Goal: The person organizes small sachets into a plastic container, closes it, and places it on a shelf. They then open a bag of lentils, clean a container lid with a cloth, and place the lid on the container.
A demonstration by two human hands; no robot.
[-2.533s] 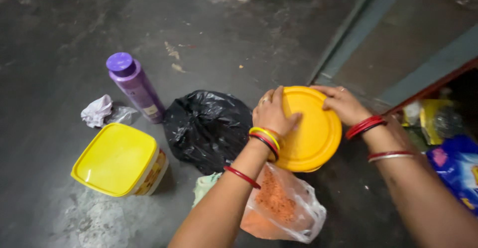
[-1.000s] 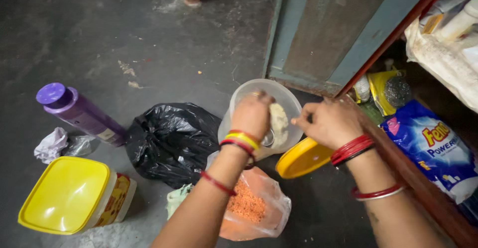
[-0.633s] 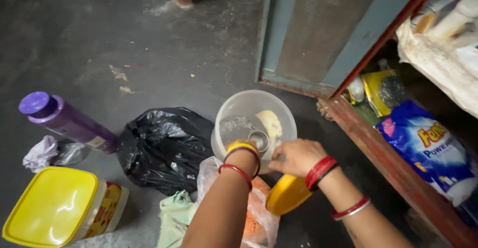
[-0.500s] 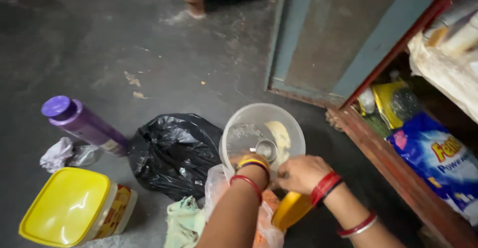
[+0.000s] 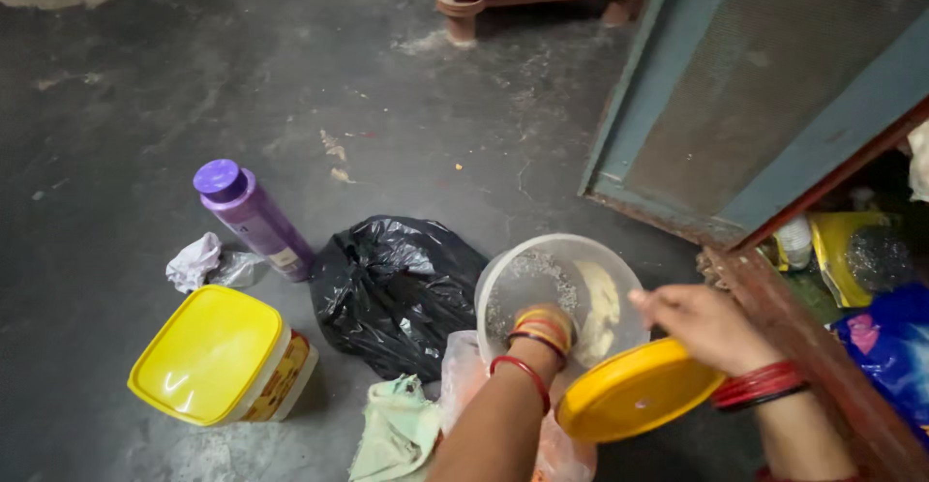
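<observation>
The round yellow plastic lid (image 5: pixel 634 390) is now off and hanging low at the near right, where a couple of seconds ago it was sitting flat on its container under both hands, so the round clear plastic tub (image 5: pixel 559 298) is standing open with something pale and crumbly showing inside. The right hand (image 5: pixel 706 325) is pinching the lid by its far rim, fingers closed on the edge, holding it tilted just beside the tub's near right side. The left hand (image 5: pixel 545 332), with bangles stacked at the wrist, is reaching down into the open tub; it is going in wrist-first, and whether the fingers are curled on anything in there I cannot tell, as the wrist is covering them. Directly under the left forearm a thin clear plastic bag (image 5: pixel 464 376) is lying, and just to its left a pale green cloth (image 5: pixel 397 432) is crumpling on the floor. Left of the left hand, touching the tub's side, a lumpy black plastic bag (image 5: pixel 392 284) is sitting. Farther left, a square tub with a yellow lid (image 5: pixel 218 356) is resting, with a purple cylindrical bottle (image 5: pixel 254 219) and a scrap of crumpled white plastic (image 5: pixel 198 261) beyond it. Beyond the right hand, a grey-blue cupboard door (image 5: pixel 755 95) is standing open, with packets in yellow and blue (image 5: pixel 885 346) showing on its shelf.
</observation>
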